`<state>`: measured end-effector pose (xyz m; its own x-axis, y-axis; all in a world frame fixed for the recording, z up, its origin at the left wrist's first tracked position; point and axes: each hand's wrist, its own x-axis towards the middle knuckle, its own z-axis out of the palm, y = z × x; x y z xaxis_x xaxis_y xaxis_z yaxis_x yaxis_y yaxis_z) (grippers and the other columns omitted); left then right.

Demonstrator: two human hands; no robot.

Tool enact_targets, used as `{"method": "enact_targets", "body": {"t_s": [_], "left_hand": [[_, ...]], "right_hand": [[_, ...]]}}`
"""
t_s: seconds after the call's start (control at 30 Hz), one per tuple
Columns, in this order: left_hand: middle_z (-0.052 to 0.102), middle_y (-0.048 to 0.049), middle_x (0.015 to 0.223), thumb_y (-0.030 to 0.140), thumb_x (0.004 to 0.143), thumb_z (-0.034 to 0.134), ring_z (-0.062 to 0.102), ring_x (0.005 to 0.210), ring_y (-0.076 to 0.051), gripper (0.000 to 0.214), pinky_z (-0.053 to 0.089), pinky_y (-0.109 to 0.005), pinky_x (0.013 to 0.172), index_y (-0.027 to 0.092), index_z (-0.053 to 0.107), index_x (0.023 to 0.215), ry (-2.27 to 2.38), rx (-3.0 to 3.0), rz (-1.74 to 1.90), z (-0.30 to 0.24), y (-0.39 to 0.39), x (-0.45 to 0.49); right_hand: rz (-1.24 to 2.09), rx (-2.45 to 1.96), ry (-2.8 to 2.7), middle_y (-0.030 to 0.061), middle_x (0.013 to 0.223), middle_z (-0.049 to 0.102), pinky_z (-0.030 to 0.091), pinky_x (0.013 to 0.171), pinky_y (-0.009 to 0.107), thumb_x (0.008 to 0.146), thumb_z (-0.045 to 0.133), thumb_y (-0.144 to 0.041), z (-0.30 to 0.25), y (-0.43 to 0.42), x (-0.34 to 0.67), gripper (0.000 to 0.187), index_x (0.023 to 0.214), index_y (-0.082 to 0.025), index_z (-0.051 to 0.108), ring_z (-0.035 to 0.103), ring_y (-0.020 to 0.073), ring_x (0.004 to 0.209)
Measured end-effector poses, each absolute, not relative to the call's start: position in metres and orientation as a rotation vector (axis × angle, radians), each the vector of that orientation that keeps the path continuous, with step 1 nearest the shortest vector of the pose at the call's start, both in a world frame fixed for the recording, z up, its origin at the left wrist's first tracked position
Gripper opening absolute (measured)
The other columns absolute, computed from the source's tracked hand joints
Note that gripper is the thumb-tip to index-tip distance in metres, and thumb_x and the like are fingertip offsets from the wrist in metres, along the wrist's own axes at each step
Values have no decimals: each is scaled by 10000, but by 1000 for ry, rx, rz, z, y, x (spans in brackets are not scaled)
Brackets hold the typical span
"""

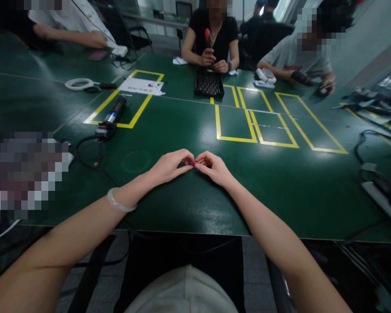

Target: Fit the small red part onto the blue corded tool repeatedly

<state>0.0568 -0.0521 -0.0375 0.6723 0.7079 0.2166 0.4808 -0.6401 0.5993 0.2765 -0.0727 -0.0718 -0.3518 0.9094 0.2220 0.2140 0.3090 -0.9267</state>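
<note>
My left hand [169,166] and my right hand [215,168] meet fingertip to fingertip just above the green table [189,204]. Both are closed in a pinch on a tiny red part [193,164] held between them. What the part is stays too small to make out. A pale bangle [119,201] sits on my left wrist.
A black cylindrical tool [112,117] with a cable lies at the left inside yellow tape. A black tray [209,84] stands at the far side before a seated person holding something red. Yellow tape boxes [257,124] mark the middle. Cables lie at the right edge [374,143]. Other people sit around.
</note>
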Motion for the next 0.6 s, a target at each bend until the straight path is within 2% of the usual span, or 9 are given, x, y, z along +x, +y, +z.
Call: {"method": "enact_targets", "body": {"t_s": [0.1,0.37,0.5,0.6], "left_hand": [[682,-66,1026,419,918,626,667,929,-212,289,513,-335,839,190,596,1092,938,2343,616,-38,-52,56],[670,-72,1003,420,956,560,657,901,-205,268,488,-324,822,172,632,1027,915,2398,590,-34,-53,57],[677,-83,1063,498,983,489,638,1001,-243,360,460,-376,916,182,647,1051,977,2489,514,-29,-40,48],[651,-110,1178,509,978,475,594,1119,-286,401,424,-426,1011,180,646,1131,1287,2525,590,-27,-14,20]], "right_hand": [[1035,-990,-1771,8,861,667,513,709,296,858,673,-350,-70,-73,276,195,967,-208,597,592,135,722],[940,-996,-1847,19,926,693,514,771,312,841,671,-293,-66,-76,276,177,983,-208,609,635,145,765],[912,-1035,-1874,17,907,693,509,779,308,847,662,-282,-67,-74,279,143,962,-204,627,632,147,779],[901,-1080,-1862,15,882,685,500,763,301,845,661,-278,-69,-71,282,150,967,-196,629,614,140,746]]}}
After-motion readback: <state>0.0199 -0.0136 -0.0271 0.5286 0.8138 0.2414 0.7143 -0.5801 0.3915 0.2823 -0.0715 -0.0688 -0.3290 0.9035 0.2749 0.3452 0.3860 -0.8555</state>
